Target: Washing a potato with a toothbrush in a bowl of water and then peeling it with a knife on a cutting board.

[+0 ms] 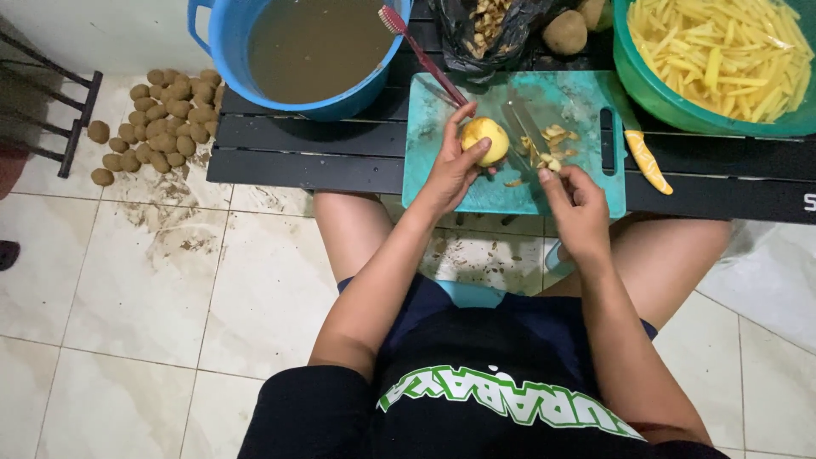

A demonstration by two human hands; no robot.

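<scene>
Left hand (450, 170) fingers clamp a peeled potato (484, 140); right hand (578, 208) fingers pinch peelings (548, 157).

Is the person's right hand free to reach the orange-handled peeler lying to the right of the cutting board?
Probably yes. The right hand is at the teal cutting board's near edge, and the orange-handled peeler lies in the open on the black table just right of it, with nothing between them.

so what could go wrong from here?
1. The left hand holds the peeled potato close to the knife in the right hand; a slip could nick a finger.
2. The cutting board overhangs the black table edge and might tip.
3. The toothbrush leaning on the blue tub could get knocked.
</scene>
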